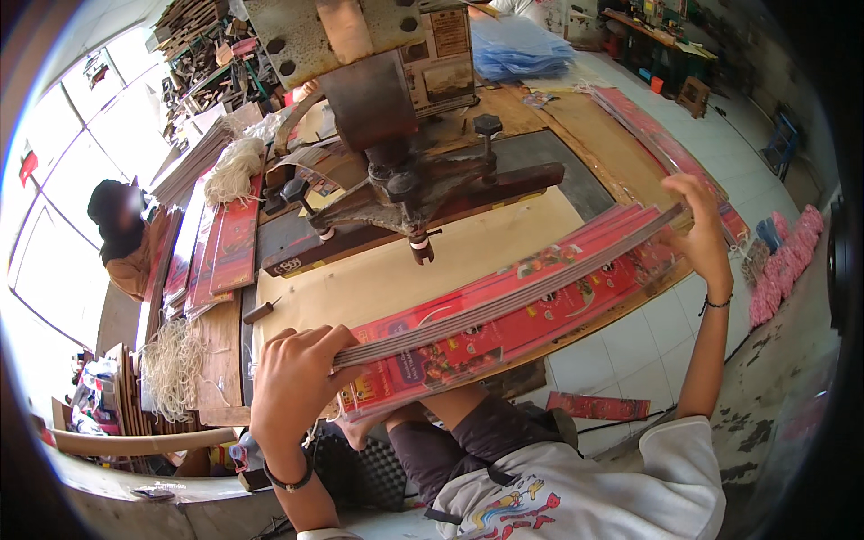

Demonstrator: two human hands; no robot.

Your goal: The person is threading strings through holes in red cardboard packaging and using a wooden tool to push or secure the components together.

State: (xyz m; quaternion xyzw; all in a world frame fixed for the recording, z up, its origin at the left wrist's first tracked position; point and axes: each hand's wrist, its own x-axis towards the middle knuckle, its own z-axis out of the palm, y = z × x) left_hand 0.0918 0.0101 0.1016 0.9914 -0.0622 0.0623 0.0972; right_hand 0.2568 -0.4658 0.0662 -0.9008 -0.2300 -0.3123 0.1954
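A long stack of red printed sheets (pixel 504 342) with a layered grey edge lies slantwise across the near side of the worktable. My left hand (pixel 301 373) is closed round its left end, the fingers bent over the top. At the far right end, my right hand (pixel 697 225) grips the same stack, which bows slightly between the two hands. Just beyond it, the metal press (pixel 405 193) stands over a tan board (pixel 360 297), its long dark bar apart from the stack. An awl-like tool with a wooden handle (pixel 259 312) lies left of the board, beyond my left hand.
More red sheets lie piled at the left (pixel 236 238) and far right (pixel 670 144). White cord bundles (pixel 236 171) and loose cords (pixel 171 369) are at the left. Blue translucent sheets (pixel 517 45) sit behind the press. A person (pixel 121 234) is at the left. Pink bundles (pixel 787 261) stand right.
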